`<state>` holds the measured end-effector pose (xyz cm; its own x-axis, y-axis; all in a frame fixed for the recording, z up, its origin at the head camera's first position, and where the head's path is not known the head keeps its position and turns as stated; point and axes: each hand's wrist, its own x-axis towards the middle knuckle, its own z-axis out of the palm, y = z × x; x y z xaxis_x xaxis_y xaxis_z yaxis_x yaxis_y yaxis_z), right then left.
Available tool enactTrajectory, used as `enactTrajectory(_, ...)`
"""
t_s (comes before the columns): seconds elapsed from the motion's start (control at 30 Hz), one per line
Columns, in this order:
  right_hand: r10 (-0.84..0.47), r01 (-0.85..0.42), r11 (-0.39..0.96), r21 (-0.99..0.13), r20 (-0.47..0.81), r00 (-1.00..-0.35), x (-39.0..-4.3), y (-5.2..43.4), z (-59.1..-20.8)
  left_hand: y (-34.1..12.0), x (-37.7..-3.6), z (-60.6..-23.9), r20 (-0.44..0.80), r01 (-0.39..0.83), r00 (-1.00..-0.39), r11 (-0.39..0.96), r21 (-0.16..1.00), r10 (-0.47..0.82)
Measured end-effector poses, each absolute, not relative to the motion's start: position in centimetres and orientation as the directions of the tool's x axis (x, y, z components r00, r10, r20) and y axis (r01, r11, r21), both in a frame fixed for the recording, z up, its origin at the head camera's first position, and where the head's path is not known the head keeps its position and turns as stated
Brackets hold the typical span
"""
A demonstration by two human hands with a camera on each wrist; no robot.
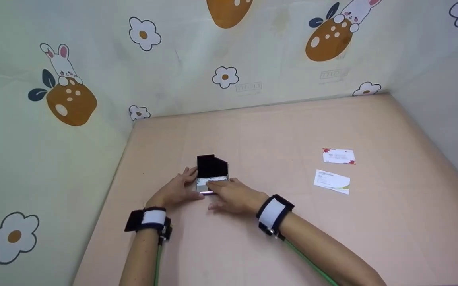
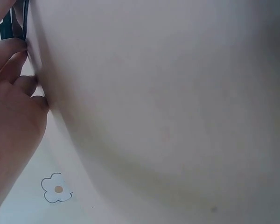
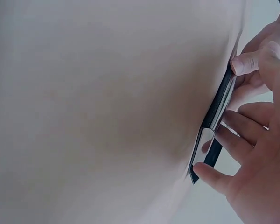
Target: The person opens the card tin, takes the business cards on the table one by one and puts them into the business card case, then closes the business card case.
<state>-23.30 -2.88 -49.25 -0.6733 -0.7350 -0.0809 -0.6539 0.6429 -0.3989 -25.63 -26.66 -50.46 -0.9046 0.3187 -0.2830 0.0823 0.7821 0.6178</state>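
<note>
A small card case (image 1: 212, 174) lies on the pink table (image 1: 312, 230), its black lid (image 1: 211, 165) standing open over a silvery base. My left hand (image 1: 177, 190) holds the case from its left side. Only a dark sliver of the case (image 2: 8, 25) shows at the fingertips (image 2: 9, 51) in the left wrist view. My right hand (image 1: 233, 195) covers the front of the case. In the right wrist view its thumb (image 3: 252, 58) and fingers (image 3: 214, 175) pinch the thin case (image 3: 218, 109) edge-on.
Two business cards lie to the right on the table, one with red print (image 1: 338, 155) and one white with a green corner (image 1: 332, 181). Cloth walls printed with flowers and rabbits (image 1: 70, 91) enclose the table on the left, back and right.
</note>
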Motion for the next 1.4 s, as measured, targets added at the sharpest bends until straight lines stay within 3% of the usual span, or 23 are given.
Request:
enactTrajectory(0.3, -0.759, -0.667, 0.62, -0.413, -0.101, -0.643, -22.8, -2.0, -48.8, -26.7, -25.5, -50.7, -0.293, 0.074, -0.902, 0.783, 0.618, 0.316)
enactTrajectory(0.57, -0.786, -0.76, 0.597, -0.257, 0.0, -0.618, -22.1, 1.1, -47.9, -26.6, -25.6, -50.4, -0.3, 0.066, -0.902, 0.785, 0.616, 0.312)
enactTrajectory(0.7, -0.771, -0.763, 0.613, -0.202, 0.054, -0.634, -22.1, 3.5, -48.0, -26.7, -25.7, -50.3, -0.309, 0.062, -0.898, 0.784, 0.618, 0.314)
enactTrajectory(1.4, -0.729, -0.744, 0.645, -0.177, 0.15, -0.668, -21.9, 10.1, -47.5, -26.9, -25.7, -50.5, -0.319, 0.051, -0.896, 0.786, 0.615, 0.308)
